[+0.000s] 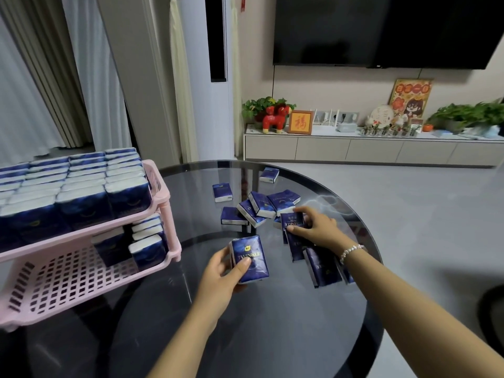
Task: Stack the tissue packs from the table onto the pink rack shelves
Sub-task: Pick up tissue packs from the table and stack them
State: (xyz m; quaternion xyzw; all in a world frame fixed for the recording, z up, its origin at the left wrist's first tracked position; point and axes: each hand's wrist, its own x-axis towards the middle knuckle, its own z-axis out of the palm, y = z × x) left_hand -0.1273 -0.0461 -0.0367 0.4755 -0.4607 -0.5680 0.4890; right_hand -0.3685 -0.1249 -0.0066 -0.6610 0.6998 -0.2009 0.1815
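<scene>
Gripping tissue packs (249, 259), both hands (218, 271).

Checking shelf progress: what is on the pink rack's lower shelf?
A few tissue packs stand at the back right of the lower shelf; its front grid is bare. The upper shelf hides the rest.

A blue tissue pack (249, 259) is being held by the left hand (222, 271) above the dark glass desk (272, 323), thumb across its front. Another pack (292, 220) is being gripped by the right hand (313, 227) at a loose pile of packs (259, 205) lying scattered on the desk. More packs (321, 266) are lying under the right wrist. The pink rack (161, 192) is standing at the left; its top shelf is being filled by upright packs (76, 186), a few packs (147, 246) sitting on the lower shelf (68, 279).
</scene>
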